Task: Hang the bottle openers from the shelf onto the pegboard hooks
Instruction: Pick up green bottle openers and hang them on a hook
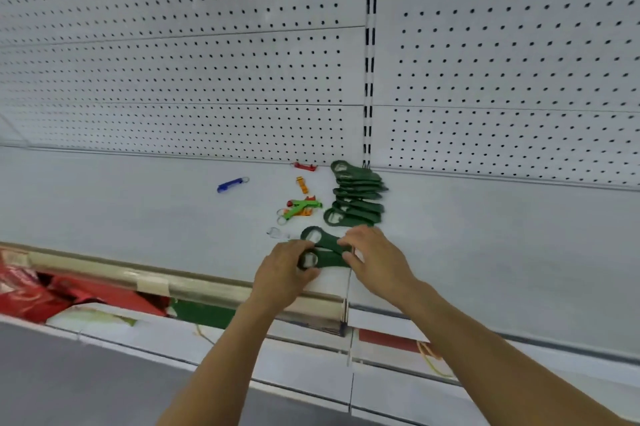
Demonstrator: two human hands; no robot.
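Both hands on dark green bottle openers at the shelf's front edge, centre of frame.

Left hand (285, 269) curls round the ring end of the nearer dark green opener (323, 261); right hand (375, 257) pinches the handle ends, fingertips overlapping a second green opener (317, 237) lying just behind. A row of more dark green openers (356, 195) runs back toward the pegboard (173, 61), which fills the upper frame, white, no hooks seen. Small coloured openers left of the row: blue (231, 184), red (304, 166), orange (302, 184), a green-orange cluster (300, 207). White shelf (121, 203); red packaging (31, 294) on the level below, lower left.
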